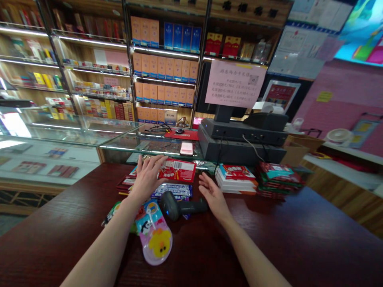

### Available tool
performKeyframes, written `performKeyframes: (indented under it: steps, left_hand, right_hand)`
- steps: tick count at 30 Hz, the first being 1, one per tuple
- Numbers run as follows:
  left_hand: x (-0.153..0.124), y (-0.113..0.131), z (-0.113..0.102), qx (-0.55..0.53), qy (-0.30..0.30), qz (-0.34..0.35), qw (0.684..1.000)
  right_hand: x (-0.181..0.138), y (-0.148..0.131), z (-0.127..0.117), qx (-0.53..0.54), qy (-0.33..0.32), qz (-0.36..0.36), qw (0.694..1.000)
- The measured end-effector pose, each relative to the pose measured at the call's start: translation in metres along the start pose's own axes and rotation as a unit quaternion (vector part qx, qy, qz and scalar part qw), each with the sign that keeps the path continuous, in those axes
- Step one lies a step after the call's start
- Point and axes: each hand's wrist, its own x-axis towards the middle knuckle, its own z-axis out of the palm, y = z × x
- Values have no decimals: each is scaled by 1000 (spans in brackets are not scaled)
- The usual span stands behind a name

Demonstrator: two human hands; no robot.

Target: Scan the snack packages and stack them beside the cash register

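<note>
My left hand [148,177] has its fingers stretched out over the left end of a red package with a barcode [185,170]; whether it touches the package I cannot tell. My right hand [213,195] is open, fingers apart, between the package and a white-sided stack of red-topped boxes [237,177]. A dark barcode scanner [176,207] lies between my forearms, its handle pointing towards my right hand. Blue-and-white packets [179,190] lie partly beneath the red package. Nearer me is a colourful pack with a yellow chick face [160,243], beside my left forearm.
The items lie on a dark wooden counter [269,243]. Dark red and green packets [278,179] are stacked at the right. Behind them stands a cash-register terminal [242,133] with a pink paper sign [235,83]. Glass display cases [140,145] and stocked shelves [164,67] are further back.
</note>
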Motion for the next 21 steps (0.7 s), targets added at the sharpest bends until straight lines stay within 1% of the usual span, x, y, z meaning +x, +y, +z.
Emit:
performKeyframes:
  steps: [3, 9, 15, 21]
  left_hand:
    - [1, 5, 1, -10, -8, 12, 1000]
    - [0, 11, 6, -7, -4, 26, 1000]
    - [0, 15, 9, -5, -14, 5, 1000]
    - [-1, 14, 15, -19, -16, 23, 999]
  right_hand:
    - [1, -2, 0, 44, -16, 21, 999]
    - [-2, -15, 4, 75, -45, 18, 996]
    - [-2, -15, 3, 106, -33, 39, 993]
    - [-2, -14, 2, 129, 6, 59, 990]
